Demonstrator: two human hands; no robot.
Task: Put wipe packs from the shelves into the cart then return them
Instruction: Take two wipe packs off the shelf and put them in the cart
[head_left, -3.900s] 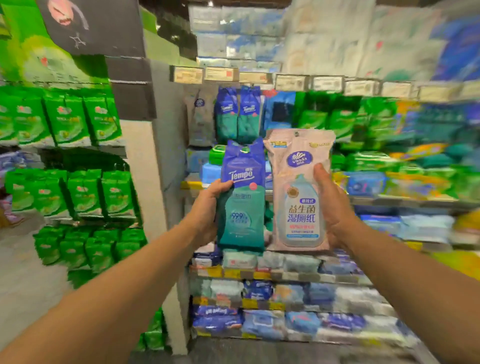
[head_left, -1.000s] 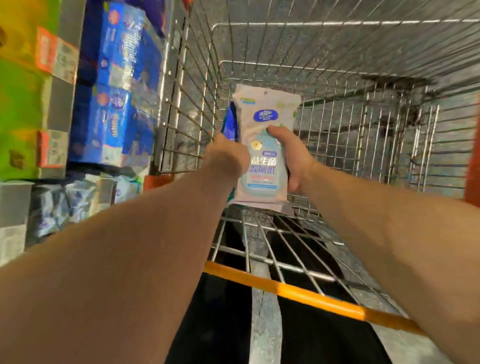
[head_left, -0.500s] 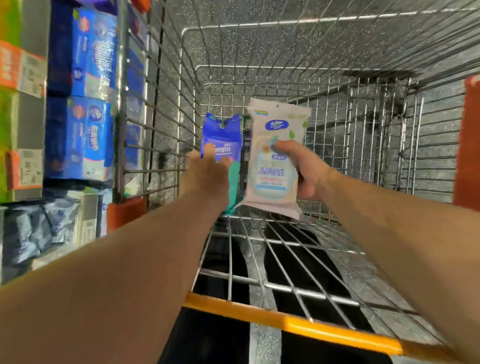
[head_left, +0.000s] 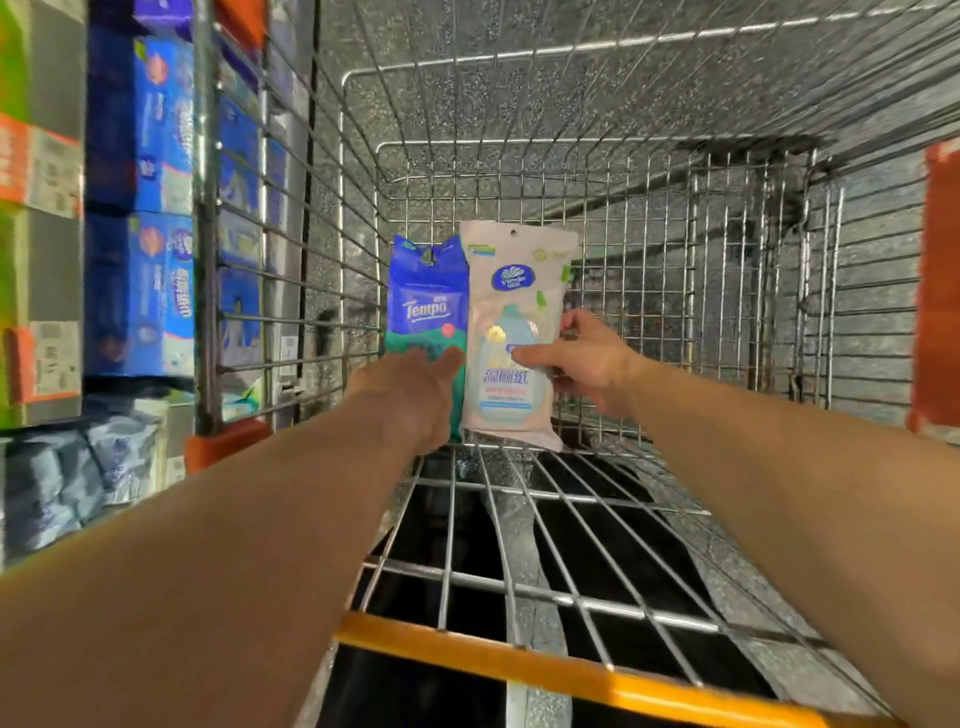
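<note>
1. The wire cart (head_left: 613, 171) filled the view, its mesh floor running from 6 o'clock toward the centre, with an orange bar (head_left: 571, 675) across its near edge.
2. The left hand (head_left: 415, 395) was at centre frame, gripping the lower part of the blue Tempo wipe pack (head_left: 426, 301). The pack stood upright inside the cart, just left of centre.
3. The right hand (head_left: 587, 364) was just right of centre, thumb across the face and fingers behind the white wipe pack (head_left: 511, 332), holding it upright.
4. The two packs stood side by side, edges touching or overlapping, the white one at 3 o'clock of the blue one.
5. The lower edge of the white pack sat at the level of the cart's mesh floor; whether it rested on the wires could not be determined.
6. At 9 o'clock, outside the cart wall, shelves (head_left: 47, 171) carried blue boxed goods (head_left: 156, 291); print was too blurred to read.
</note>
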